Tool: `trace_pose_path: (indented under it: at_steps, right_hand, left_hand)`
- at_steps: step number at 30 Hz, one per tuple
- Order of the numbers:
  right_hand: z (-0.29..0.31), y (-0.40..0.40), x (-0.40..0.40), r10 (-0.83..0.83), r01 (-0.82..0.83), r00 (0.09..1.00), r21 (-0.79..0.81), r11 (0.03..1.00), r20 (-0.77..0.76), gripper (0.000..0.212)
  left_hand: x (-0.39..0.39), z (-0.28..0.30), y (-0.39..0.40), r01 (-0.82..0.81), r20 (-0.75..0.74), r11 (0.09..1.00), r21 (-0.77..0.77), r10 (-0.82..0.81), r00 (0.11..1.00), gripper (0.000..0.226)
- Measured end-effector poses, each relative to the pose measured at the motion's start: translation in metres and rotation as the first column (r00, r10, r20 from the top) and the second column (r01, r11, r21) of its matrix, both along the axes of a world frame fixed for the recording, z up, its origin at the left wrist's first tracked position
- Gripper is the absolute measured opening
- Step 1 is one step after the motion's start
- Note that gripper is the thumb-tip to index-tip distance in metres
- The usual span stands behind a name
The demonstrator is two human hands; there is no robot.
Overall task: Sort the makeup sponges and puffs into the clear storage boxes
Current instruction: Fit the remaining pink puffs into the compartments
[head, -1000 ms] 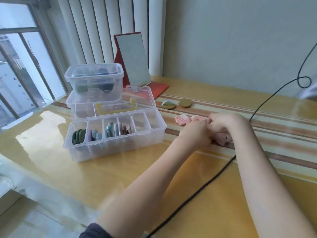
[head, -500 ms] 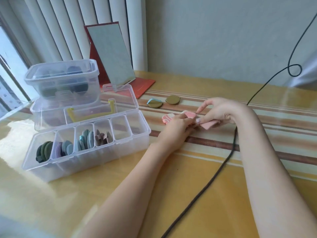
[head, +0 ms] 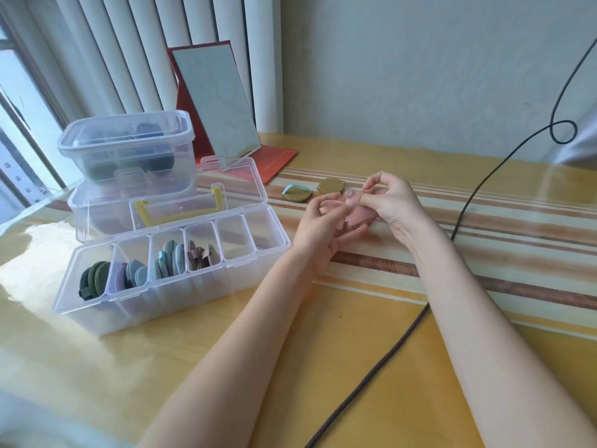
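Both hands meet above the striped part of the table, fingers curled round a small stack of pink puffs [head: 357,216]. Left hand [head: 323,229] cups the stack from below, its thumb across a pale pink puff; right hand [head: 389,202] pinches the top edge with thumb and forefinger. These puffs look soft, flat and matte, with rounded outlines.

Beyond the hands, two olive round puffs lie flat on the cloth: one with a light-blue ribbon strap [head: 297,193], the other plain [head: 331,185], just beside it. To the left stands the clear divided box [head: 168,286], hard glossy plastic, its hinged lid [head: 181,195] open, a yellow handle on it. Its six compartments run in a row: dark green puffs [head: 93,279] in the first, lilac and grey-blue ones in the second, light blue in the third, mauve in the fourth, the last two bare. Behind it a lidded clear tub [head: 129,147] with dark puffs inside sits on another clear box. A red-backed mirror [head: 216,101] leans by the blinds. A black cable [head: 436,286] crosses the shiny table cover [head: 97,367].

Half a second ago the pink puffs were low against the tabletop; now they are lifted off it, gathered between both hands.
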State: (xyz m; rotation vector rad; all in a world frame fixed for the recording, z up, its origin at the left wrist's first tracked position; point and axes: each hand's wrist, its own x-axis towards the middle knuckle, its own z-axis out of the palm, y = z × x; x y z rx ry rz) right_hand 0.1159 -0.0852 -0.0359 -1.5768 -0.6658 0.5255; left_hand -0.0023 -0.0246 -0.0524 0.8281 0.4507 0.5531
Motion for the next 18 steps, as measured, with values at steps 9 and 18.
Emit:
trace_pose_path:
  at_steps: [9,18]
  right_hand:
    - [-0.024,0.010,0.006,0.169,0.185,0.785,-0.485,0.854,0.597,0.023]
    - [-0.011,0.007,0.008,-0.074,0.127,0.972,-0.238,0.963,0.222,0.025]
  left_hand:
    - [0.002,-0.021,0.004,-0.151,-0.082,0.338,0.929,0.586,0.806,0.029]
    - [0.002,-0.029,0.015,-0.041,-0.200,0.406,0.913,0.534,0.822,0.033]
